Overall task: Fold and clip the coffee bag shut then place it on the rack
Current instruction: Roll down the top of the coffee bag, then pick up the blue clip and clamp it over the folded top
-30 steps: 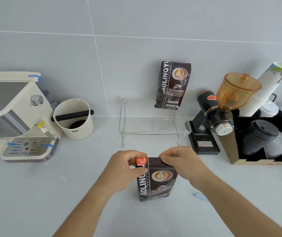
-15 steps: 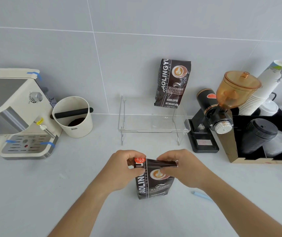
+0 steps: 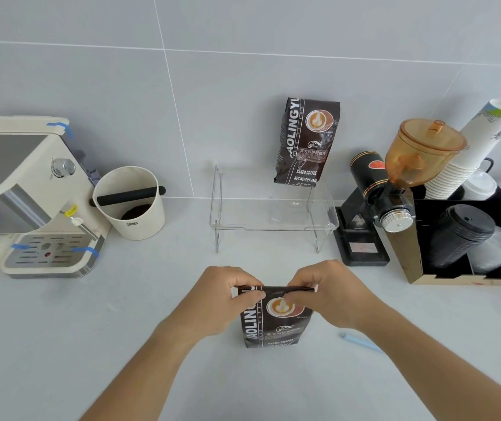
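On the counter, both hands pinch the coffee bag.
Left hand and right hand grip its flattened, glossy dark top fold; bag upright.

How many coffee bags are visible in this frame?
2. One coffee bag stands on the counter, its top pinched by both hands; a second bag stands on the clear rack against the wall. None seems hidden.

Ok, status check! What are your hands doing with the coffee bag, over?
Both hands pinching bag top, folding. Clip on counter, unused. Rack front free; second bag at back.
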A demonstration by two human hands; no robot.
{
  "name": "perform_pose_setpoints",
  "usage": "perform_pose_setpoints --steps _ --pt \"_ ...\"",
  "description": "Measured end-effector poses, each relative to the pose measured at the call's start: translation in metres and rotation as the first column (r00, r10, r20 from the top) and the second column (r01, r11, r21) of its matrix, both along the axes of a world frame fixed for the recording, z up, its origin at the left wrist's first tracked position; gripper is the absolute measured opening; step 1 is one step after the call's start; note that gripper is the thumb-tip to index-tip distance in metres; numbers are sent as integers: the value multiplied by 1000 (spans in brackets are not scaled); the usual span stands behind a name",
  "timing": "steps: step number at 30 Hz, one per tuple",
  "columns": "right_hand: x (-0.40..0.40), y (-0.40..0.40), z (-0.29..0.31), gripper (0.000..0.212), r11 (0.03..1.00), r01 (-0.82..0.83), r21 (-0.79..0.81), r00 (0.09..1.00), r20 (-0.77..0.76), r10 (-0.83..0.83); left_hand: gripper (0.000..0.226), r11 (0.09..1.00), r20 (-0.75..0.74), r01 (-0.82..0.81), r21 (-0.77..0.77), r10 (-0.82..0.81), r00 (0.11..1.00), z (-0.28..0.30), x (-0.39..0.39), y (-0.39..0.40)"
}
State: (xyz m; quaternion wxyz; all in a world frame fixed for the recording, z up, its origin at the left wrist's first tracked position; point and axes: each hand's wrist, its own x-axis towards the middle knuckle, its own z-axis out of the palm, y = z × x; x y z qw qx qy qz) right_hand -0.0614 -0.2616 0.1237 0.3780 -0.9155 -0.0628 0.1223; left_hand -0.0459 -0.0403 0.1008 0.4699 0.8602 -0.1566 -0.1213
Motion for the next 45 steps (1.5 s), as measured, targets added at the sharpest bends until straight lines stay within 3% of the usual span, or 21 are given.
perform_pose_setpoints --steps 7,13,19,23,28,34,36,39,45 --pt "5 -17 6 19 976 -216 -7 976 -7 216 6 999 64 38 -21 -36 997 -6 9 4" --pt "2 -21 -7 9 973 46 226 999 -1 -47 18 990 -28 6 -139 -10 1000 -11 10 9" --pt "2 -25 -11 16 960 29 277 998 -55 -14 11 953 -96 -122 -276 99 990 -22 7 4" --pt "-2 -37 -16 20 941 128 314 991 -68 -112 16 950 -111 -122 -286 94 989 -23 6 4" --pt "-14 -77 -42 10 948 309 73 951 -49 -306 8 933 -137 -153 -327 113 984 -28 8 5" --pt "-41 -127 -95 19 876 421 -235 895 -50 -443 12 908 -184 -188 -375 126 975 -32 9 2" --pt "-48 -140 -111 12 832 441 -336 872 -58 -486 11 894 -208 -215 -393 141 968 -33 8 2" --pt "-53 -156 -129 25 770 453 -449 852 -37 -523 13 877 -234 -239 -417 150 961 -32 7 0" --pt "-55 -169 -148 33 717 375 -588 824 -144 -549 15 868 -247 -264 -421 170 954 -30 7 -1"
